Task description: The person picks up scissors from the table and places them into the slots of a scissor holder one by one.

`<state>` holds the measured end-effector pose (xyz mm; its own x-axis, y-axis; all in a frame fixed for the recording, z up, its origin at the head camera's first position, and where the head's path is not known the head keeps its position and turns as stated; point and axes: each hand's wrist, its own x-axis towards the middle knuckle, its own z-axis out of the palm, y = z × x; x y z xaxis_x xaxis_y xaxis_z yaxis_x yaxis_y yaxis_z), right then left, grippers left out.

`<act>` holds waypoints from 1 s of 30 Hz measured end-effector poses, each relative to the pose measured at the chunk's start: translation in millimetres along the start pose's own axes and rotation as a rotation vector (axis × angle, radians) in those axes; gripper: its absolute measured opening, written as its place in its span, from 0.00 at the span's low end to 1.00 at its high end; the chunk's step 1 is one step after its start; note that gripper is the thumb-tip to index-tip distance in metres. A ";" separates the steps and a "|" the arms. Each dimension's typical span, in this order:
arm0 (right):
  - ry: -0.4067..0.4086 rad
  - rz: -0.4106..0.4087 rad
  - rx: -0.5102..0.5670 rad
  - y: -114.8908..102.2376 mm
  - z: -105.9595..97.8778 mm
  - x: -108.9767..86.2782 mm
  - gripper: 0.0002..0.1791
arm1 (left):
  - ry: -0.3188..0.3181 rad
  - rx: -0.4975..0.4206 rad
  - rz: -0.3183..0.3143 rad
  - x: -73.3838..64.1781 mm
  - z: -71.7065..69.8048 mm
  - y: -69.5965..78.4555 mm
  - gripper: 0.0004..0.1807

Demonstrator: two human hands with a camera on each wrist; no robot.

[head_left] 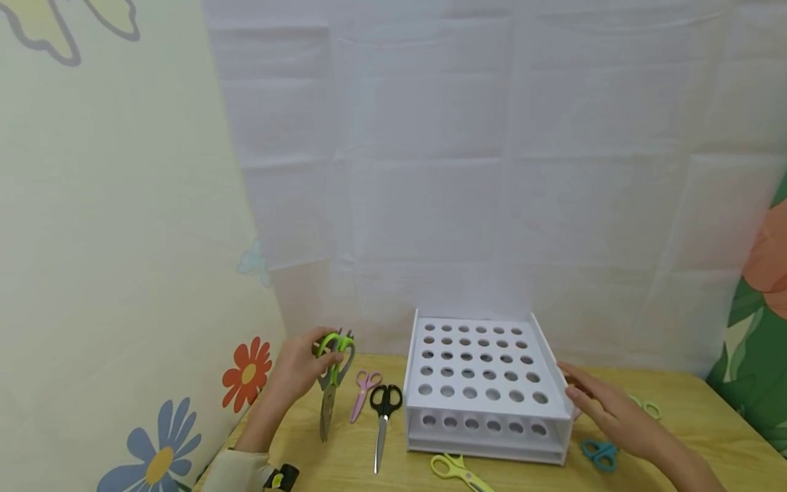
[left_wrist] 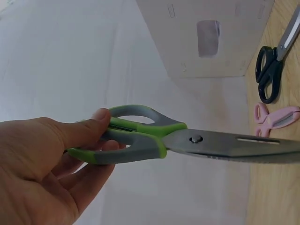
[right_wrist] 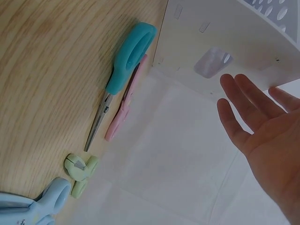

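My left hand [head_left: 301, 365] pinches a pair of green and grey scissors [left_wrist: 140, 136] by the handles. The blades point down toward the table in the head view and look shut. My right hand [head_left: 615, 410] is at the right side wall of a white two-tier rack [head_left: 458, 404] with rows of round holes. Its fingers [right_wrist: 248, 101] are fairly straight and near that wall; whether they touch it I cannot tell. Between the left hand and the rack lie pink scissors [head_left: 363, 395] and black-handled scissors [head_left: 381, 437].
Yellow scissors [head_left: 458, 471] lie before the rack. To its right are teal-handled scissors [right_wrist: 124, 65], another pink pair [right_wrist: 124, 108], light green scissors [right_wrist: 79, 171] and light blue ones [right_wrist: 47, 206]. A white cloth backdrop [head_left: 393, 205] hangs behind the wooden table [head_left: 295, 465].
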<state>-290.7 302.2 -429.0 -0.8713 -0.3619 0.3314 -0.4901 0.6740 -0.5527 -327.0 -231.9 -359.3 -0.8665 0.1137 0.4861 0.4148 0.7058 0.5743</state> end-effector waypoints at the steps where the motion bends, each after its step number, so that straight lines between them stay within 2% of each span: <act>1: -0.007 0.005 0.005 0.2 -0.3 0.0 0.27 | 0.012 -0.010 0.008 -0.3 -0.7 1.5 0.25; 11: -0.027 0.014 0.016 0.3 -1.2 -0.7 0.27 | 0.191 -0.108 0.109 -2.8 -6.9 17.1 0.20; 19: 0.005 0.019 0.003 -0.2 -2.6 -3.7 0.27 | 0.309 -0.116 0.220 -2.7 -6.8 31.6 0.21; 22: 0.014 0.010 0.011 0.8 -1.8 -5.6 0.26 | 0.382 -0.156 0.236 -3.6 -6.3 36.0 0.21; 26: 0.026 -0.015 0.026 1.7 -0.3 -7.1 0.26 | 0.517 -0.221 0.263 -5.8 -7.0 42.2 0.22; 30: 0.028 -0.021 0.026 1.8 -0.3 -8.3 0.26 | 0.622 -0.330 0.290 -8.2 -7.0 50.7 0.22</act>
<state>-284.3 306.7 -432.5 -0.8598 -0.3574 0.3647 -0.5094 0.6489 -0.5652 -297.0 -201.9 -329.5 -0.4345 -0.2215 0.8730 0.7483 0.4506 0.4868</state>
